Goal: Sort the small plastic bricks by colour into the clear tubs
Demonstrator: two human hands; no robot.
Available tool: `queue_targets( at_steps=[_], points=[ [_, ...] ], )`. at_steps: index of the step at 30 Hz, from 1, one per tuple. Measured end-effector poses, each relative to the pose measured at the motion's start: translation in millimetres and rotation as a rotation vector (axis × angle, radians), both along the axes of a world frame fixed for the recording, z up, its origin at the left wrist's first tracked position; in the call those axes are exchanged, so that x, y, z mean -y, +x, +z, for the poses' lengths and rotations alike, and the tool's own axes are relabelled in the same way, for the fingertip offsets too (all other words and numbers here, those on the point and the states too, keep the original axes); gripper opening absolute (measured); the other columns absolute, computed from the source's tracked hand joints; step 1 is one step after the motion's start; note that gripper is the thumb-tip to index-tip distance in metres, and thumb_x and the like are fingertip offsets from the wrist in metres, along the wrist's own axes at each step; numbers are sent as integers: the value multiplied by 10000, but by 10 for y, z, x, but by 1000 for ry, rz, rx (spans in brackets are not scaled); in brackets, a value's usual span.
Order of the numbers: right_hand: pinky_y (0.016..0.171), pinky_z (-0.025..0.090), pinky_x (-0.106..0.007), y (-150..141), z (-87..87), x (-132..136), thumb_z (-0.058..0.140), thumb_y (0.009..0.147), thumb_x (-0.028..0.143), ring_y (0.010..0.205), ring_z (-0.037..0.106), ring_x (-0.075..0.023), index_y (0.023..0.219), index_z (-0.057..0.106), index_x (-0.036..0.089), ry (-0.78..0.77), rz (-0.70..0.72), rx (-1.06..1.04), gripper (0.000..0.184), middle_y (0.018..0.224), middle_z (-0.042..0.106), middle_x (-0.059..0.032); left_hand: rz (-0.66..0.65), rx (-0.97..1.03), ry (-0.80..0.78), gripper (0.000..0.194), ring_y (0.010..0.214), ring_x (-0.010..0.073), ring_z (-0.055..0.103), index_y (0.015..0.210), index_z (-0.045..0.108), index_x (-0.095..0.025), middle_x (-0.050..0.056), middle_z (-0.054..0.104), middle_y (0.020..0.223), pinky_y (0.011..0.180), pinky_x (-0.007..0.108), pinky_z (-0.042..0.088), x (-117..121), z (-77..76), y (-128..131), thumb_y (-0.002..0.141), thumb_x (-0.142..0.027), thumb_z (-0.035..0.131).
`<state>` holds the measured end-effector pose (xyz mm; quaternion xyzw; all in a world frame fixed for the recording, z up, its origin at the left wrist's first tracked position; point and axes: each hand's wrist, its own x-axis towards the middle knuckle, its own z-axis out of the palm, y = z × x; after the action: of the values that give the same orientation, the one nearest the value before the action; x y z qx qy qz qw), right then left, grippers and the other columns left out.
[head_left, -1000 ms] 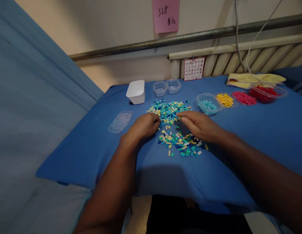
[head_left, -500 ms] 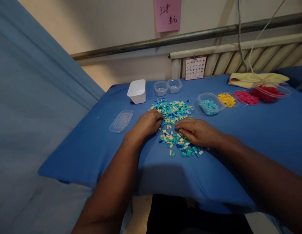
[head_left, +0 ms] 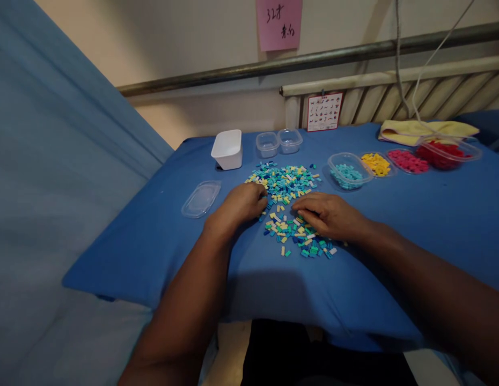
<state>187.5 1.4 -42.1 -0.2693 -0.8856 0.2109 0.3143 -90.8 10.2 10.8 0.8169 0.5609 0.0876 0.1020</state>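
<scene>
A heap of small toy building bricks (head_left: 287, 179) in turquoise, blue, green, cream and white lies on the blue-covered table. Nearer to me is a looser spread of the same bricks (head_left: 290, 230). My left hand (head_left: 247, 202) rests at the heap's left edge, its fingers curled inward; what they hold, if anything, is hidden. Over the right side of the looser spread is my right hand (head_left: 324, 213), thumb and fingers pressed together and pointing left. Any brick between those fingertips is too small to make out.
Behind the heap stand a white tub (head_left: 228, 150) and two clear containers (head_left: 290, 141). A clear lid (head_left: 202, 199) lies at left. To the right are containers of turquoise bricks (head_left: 346, 176), yellow pieces (head_left: 376, 164), pink pieces (head_left: 408, 161) and red pieces (head_left: 442, 154), near a yellow cloth (head_left: 428, 130).
Both hands keep nearly the same places, with slight finger movement. My right fingertips are drawn a little closer together. The whole view has shifted slightly.
</scene>
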Motion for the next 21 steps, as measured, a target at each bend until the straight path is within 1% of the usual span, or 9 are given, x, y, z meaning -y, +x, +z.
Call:
queue_targets(
  at_steps=[2,4,6,8,10,13,17,19,21],
  points=[
    [1045,602,-564,-9,22,15,598,1056,275,1151,769,-318,1214,814,291,1,-36,-33,268,1197,838,-92,32,128,-13,123,663,186,573,846,744,-193,56,712,794,635,323,406,10,-2,31,894,-205,632],
    [1058,593,-579,-24,73,43,642,1044,299,1171,761,-330,1265,796,307,3,-96,-84,269,1224,831,-88,39,397,-94,163,679,179,607,951,787,-185,51,734,824,639,313,450,31,-5,98,928,-292,666],
    [1054,591,-572,-46,142,77,692,1029,333,1162,757,-333,1342,764,316,4,-143,-140,322,1248,820,-91,-4,687,-195,253,738,177,658,1050,823,-184,58,771,886,682,309,508,68,-5,208,936,-384,719],
    [1023,600,-539,-69,207,108,712,1025,339,1118,754,-319,1389,735,323,5,-163,-179,365,1227,810,-86,-65,869,-259,289,817,184,692,1072,854,-189,68,797,937,757,319,550,115,2,339,913,-417,776],
    [968,608,-509,-87,249,127,701,1033,322,1057,745,-306,1351,744,317,19,-177,-214,321,1162,800,-84,-80,954,-306,291,824,181,691,1071,875,-190,68,800,919,770,321,559,161,12,453,905,-417,798],
    [945,599,-508,-100,269,131,681,1041,290,1047,723,-313,1226,768,307,47,-209,-247,205,1104,781,-93,-29,1021,-361,337,717,158,637,1088,885,-180,57,776,826,688,303,536,196,18,539,904,-452,811],
    [962,589,-505,-107,259,128,695,1023,274,1089,703,-316,1160,741,311,46,-200,-252,148,1118,749,-92,2,1088,-414,355,706,140,634,1061,875,-150,62,774,834,687,286,532,181,7,524,852,-436,874],
    [932,587,-488,-115,260,133,689,1020,258,1058,701,-307,1131,724,303,54,-181,-255,125,1098,735,-88,11,1106,-439,346,716,136,653,1045,858,-142,66,777,846,696,279,542,174,16,501,833,-413,897],
    [891,578,-470,-126,268,145,683,1014,234,1000,696,-294,1107,712,295,65,-158,-253,115,1049,722,-81,-11,1089,-485,336,725,141,675,1046,842,-143,74,784,855,696,279,555,178,45,474,843,-404,895]
  ],
)
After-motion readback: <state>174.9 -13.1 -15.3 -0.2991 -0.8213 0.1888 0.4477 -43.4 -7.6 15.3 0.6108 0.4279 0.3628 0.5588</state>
